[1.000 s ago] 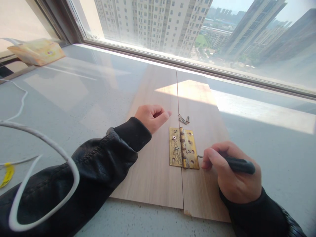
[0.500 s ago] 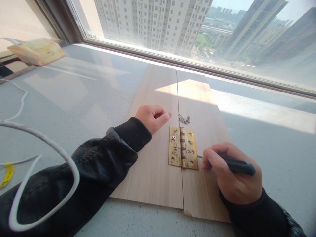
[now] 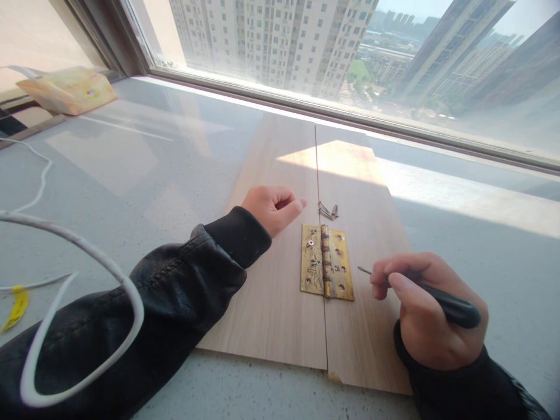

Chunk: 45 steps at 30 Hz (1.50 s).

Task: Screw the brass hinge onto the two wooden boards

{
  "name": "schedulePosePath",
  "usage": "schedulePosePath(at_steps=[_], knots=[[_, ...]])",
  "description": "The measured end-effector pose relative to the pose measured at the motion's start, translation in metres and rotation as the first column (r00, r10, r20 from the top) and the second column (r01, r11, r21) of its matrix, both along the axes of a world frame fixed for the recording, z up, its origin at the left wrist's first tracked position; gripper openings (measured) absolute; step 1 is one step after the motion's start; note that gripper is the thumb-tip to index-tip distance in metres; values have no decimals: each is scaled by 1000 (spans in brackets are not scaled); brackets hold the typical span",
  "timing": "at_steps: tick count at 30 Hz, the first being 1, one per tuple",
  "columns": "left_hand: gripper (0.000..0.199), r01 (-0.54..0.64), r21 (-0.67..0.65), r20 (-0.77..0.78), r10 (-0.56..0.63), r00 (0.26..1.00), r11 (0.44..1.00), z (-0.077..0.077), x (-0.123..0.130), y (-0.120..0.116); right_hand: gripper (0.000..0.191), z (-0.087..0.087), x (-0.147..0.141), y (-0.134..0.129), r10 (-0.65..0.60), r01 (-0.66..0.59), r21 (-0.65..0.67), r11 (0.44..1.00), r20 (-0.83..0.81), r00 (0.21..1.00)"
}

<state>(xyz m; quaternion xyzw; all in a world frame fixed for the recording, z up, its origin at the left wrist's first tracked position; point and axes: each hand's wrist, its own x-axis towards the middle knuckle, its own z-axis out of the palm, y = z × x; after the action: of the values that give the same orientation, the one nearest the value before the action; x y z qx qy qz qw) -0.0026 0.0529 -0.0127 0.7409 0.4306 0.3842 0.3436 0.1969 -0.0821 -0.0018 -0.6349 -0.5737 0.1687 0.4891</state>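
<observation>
A brass hinge (image 3: 327, 262) lies unfolded across the seam between two pale wooden boards. A screw head (image 3: 310, 243) stands in its left leaf; round holes run down the right leaf. My right hand (image 3: 437, 315) is closed around a black-handled screwdriver (image 3: 457, 306); its thin tip points left, a little apart from the hinge's right edge. On the left board (image 3: 266, 309) rests my left hand (image 3: 273, 209), fingers curled and thumb against them, up and left of the hinge. Whatever those fingers may hold is hidden. Several loose screws (image 3: 328, 211) lie just above the hinge, near the seam.
The right board (image 3: 367, 344) has a chipped lower corner. A white cable (image 3: 100, 256) loops over my left sleeve, with a yellow tag (image 3: 16, 308) beside it. A tissue pack (image 3: 70, 90) sits at the far left. Beyond the speckled countertop (image 3: 184, 157) is a window.
My right hand has drawn back to the right with the screwdriver, so its tip is farther from the hinge. My left hand stays in place on the board.
</observation>
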Motion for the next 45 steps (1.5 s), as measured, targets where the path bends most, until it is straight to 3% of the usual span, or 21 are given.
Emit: schedulePosePath(at_steps=[3, 7, 15, 22, 27, 33, 38, 45], knots=[[34, -6, -1, -3, 6, 1000, 1000, 0, 0, 0, 14, 1, -4, 0, -74, 71, -84, 994, -37, 997], [34, -7, 0, -6, 7, 1000, 1000, 1, 0, 0, 20, 3, -7, -2, -20, 30, -140, 990, 71, 997], [33, -3, -13, -6, 3, 1000, 1000, 2, 1, 0, 21, 3, -7, -3, 12, -4, -146, 989, 56, 998], [34, 0, 2, -8, 0, 1000, 1000, 1, 0, 0, 19, 5, -6, -4, -41, 47, -114, 992, 54, 998], [34, 3, -1, -5, -3, 1000, 1000, 0, 0, 0, 12, 7, -16, -13, 179, -174, 64, 983, -80, 981], [33, 0, -9, -3, 0, 1000, 1000, 0, 1, -1, 17, 9, -21, -15, 436, -439, 12, 898, 104, 894], [34, 0, -2, -4, 0, 1000, 1000, 0, 1, 0, 10, 7, -19, -13, 403, -395, -80, 915, 159, 901], [33, -3, -7, -5, 3, 1000, 1000, 1, 0, 0, 10, 6, -19, -14, 396, -389, -76, 918, 180, 900]])
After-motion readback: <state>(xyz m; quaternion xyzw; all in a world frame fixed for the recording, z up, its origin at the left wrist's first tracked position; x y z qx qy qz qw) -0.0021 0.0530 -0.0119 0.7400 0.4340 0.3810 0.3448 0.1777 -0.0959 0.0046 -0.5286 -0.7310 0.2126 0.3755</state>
